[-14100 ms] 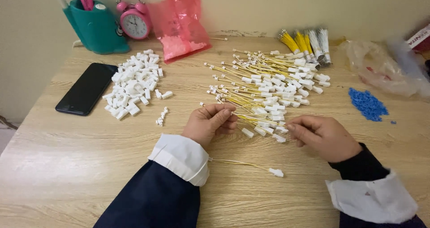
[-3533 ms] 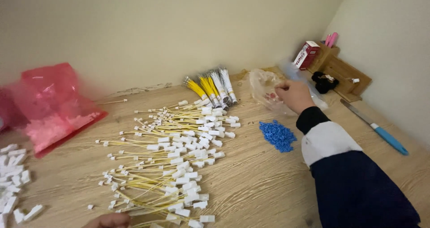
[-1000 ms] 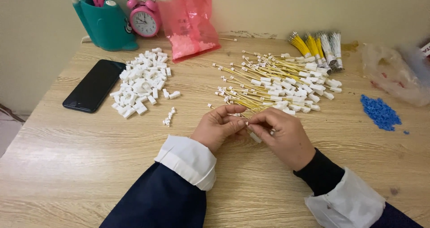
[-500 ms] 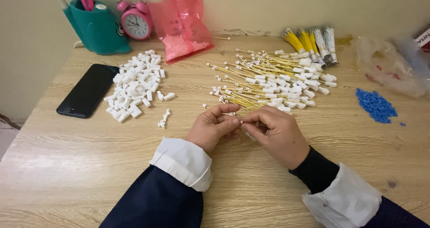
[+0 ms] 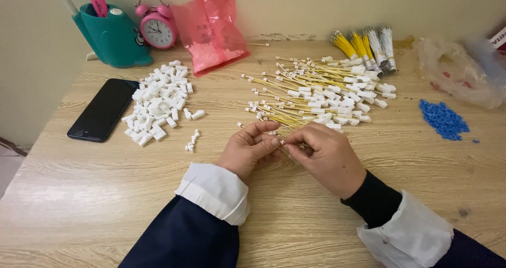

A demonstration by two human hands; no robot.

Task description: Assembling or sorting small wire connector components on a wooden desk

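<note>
- I see a small white connector (image 5: 282, 141) pinched between my two hands, just above the wooden surface (image 5: 105, 194).
- My left hand (image 5: 249, 149) closes its fingertips on it; my right hand (image 5: 327, 157) clamps a thin yellow wire (image 5: 287, 151) at it.
- The pile of yellow wires (image 5: 321, 96) lies just beyond.
- A heap of white housings (image 5: 155, 102) sits left, beside a black phone (image 5: 103, 110).
- Blue pieces (image 5: 443, 119) lie right.

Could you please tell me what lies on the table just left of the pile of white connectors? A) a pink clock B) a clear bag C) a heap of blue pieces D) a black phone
D: the black phone lies flat beside the white connectors, on their left.
</note>
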